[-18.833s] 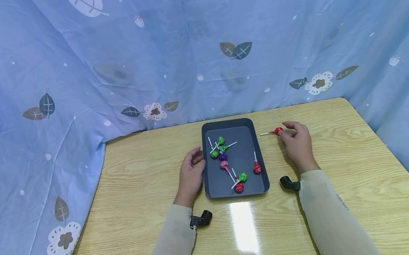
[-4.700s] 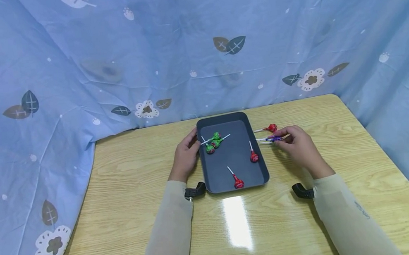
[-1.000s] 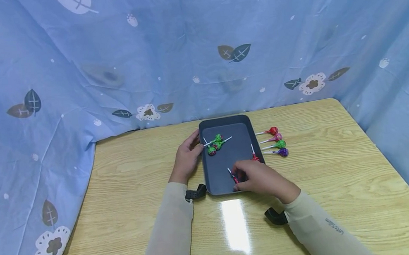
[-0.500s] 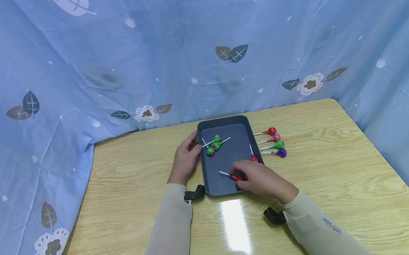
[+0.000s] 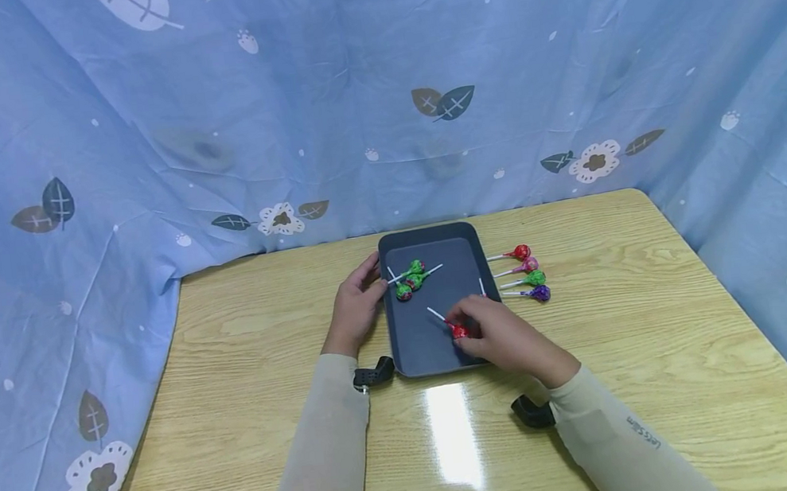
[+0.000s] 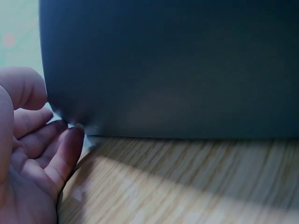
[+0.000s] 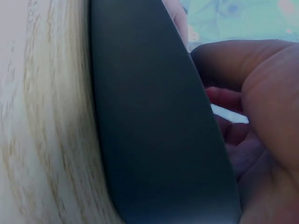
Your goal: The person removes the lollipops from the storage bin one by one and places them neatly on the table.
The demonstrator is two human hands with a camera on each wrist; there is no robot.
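Inside the dark grey tray (image 5: 415, 347), my right hand (image 5: 500, 338) pinches a red lollipop (image 5: 459, 332), its white stick pointing up and left. In the right wrist view the tray wall covers part of that hand, and a white stick (image 7: 229, 113) shows between the fingers. My left hand (image 5: 357, 307) rests at the tray's left side, relaxed fingertips (image 6: 74, 140) against its outer wall. Several green lollipops (image 5: 415, 281) lie in a cluster toward the tray's left. Another lollipop's stick (image 5: 482, 287) shows near the right wall, its head mostly hidden by my right hand.
Right of the tray, a column of lollipops lies on the wooden table (image 5: 626, 333): red (image 5: 522, 251), pink (image 5: 530, 264), green (image 5: 536, 278) and purple (image 5: 541, 293). Their sticks point left. A blue patterned curtain (image 5: 352, 122) hangs behind the table.
Earlier, pink, green and purple lollipops joined the red one on the table. In the last second, my right hand turned the red lollipop inside the tray and shifted it slightly. My left hand stays put.
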